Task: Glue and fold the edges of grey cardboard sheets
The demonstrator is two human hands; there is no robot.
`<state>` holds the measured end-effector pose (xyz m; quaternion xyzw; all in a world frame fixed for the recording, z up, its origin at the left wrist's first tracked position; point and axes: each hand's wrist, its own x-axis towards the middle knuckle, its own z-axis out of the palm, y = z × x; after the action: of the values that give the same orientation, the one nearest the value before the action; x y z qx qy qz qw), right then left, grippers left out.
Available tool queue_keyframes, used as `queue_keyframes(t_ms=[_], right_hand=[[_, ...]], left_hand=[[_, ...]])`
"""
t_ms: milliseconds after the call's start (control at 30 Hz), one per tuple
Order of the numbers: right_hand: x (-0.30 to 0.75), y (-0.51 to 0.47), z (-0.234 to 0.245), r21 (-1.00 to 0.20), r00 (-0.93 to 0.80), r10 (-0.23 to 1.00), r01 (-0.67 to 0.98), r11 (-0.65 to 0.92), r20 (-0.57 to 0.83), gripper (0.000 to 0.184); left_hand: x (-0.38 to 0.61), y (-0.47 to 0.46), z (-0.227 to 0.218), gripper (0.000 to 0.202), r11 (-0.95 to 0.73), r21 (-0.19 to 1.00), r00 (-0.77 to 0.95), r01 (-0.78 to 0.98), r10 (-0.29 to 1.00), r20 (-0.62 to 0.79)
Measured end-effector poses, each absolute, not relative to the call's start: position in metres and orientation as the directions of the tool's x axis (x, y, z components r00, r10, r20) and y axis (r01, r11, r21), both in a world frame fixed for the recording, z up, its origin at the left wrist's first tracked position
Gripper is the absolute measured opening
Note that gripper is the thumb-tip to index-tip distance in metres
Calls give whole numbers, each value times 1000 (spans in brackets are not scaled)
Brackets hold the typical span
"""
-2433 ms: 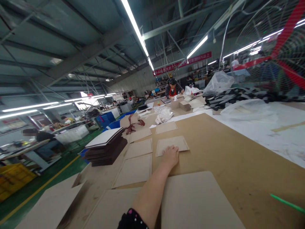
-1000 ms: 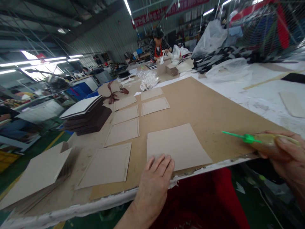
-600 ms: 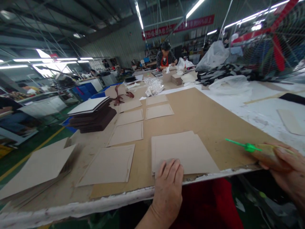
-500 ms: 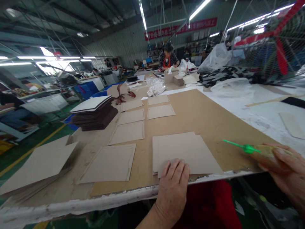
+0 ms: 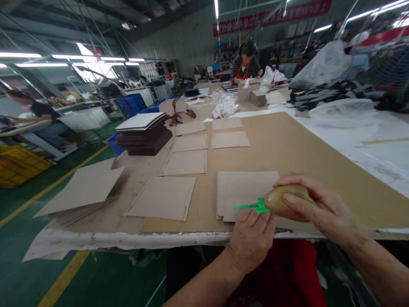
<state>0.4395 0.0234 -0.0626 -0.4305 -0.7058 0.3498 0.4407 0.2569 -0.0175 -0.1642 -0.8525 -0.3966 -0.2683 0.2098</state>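
In my right hand point(image 5: 319, 209) is a yellowish squeeze bottle with a green nozzle, which looks like a glue bottle point(image 5: 286, 202). Its thin tip points left, above a short stack of grey-beige boards point(image 5: 247, 187) at the table's front edge. My left hand point(image 5: 254, 238) lies on the front edge of this stack, fingers stretched out and holding nothing. The bottle hangs just over those fingers. To the left lies a single board point(image 5: 162, 198) with faint lines along its edges, and several similar boards point(image 5: 188, 162) run in rows behind it.
A dark brown stack topped with white sheets point(image 5: 140, 121) stands at the left edge. Loose boards point(image 5: 83, 185) lie front left. Crumpled clear plastic point(image 5: 225, 104) sits farther back. Across the table a person point(image 5: 246, 66) works; black strips point(image 5: 345, 94) are heaped at right.
My right hand has swung left with the glue bottle, from the table's right side to over the board stack. My left hand stays on the stack. The view has shifted left.
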Motion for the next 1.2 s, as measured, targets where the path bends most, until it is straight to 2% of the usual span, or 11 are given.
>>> queue_keyframes(t_ms=[100, 200, 467, 667, 833, 1000, 1200], right_hand=[[420, 28, -60, -716, -415, 802, 385, 583, 429, 22], [408, 30, -55, -626, -504, 731, 400, 670, 460, 17], [401, 30, -45, -596, -624, 695, 420, 684, 358, 10], [396, 36, -39, -555, -578, 720, 478, 681, 385, 11], [394, 42, -37, -562, -596, 738, 508, 652, 317, 13], [393, 69, -46, -520, -444, 827, 643, 562, 345, 21], [391, 102, -54, -482, -349, 847, 707, 519, 400, 22]], left_hand=[[256, -17, -166, 27, -598, -121, 536, 793, 588, 606], [256, -15, -169, 29, -610, -124, 551, 783, 588, 592], [255, -17, -176, 34, -619, -134, 587, 774, 621, 519], [255, -15, -168, 30, -650, -91, 573, 754, 584, 575], [255, -13, -171, 28, -644, -103, 557, 758, 557, 616], [253, -11, -169, 31, -645, -151, 563, 749, 498, 660], [253, -11, -168, 33, -646, -130, 546, 752, 501, 671]])
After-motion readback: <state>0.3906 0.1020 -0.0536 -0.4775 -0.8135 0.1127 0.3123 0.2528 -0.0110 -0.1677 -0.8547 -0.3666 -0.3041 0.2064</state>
